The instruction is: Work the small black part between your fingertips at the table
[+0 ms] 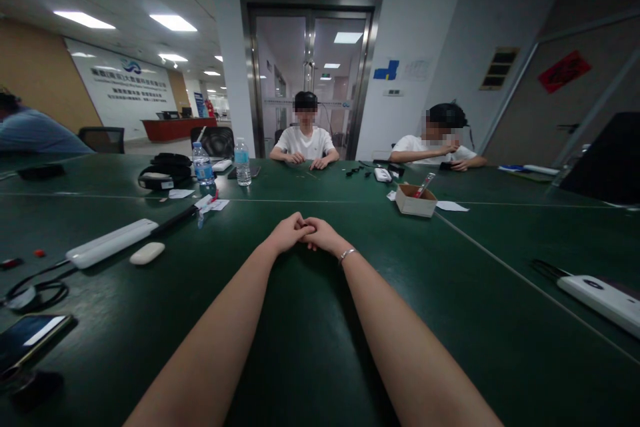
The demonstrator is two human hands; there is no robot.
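Both arms reach forward over the dark green table [310,320], and the hands meet at its middle. My left hand [289,232] is closed, its fingertips touching the other hand. Against it, my right hand [323,235] is closed too, with fingers curled downward and a silver bracelet [348,254] on its wrist. A small dark patch shows between the thumbs and fingers; whether it is an object or a shadow I cannot tell. Whatever the fingers hold, if anything, is hidden.
Left lie a long white device [113,243], a white oval case [147,253] and a phone [33,340]. Two water bottles [243,163] stand farther back. A small box [416,200] and a white device [603,300] are right. Two people [306,143] sit opposite.
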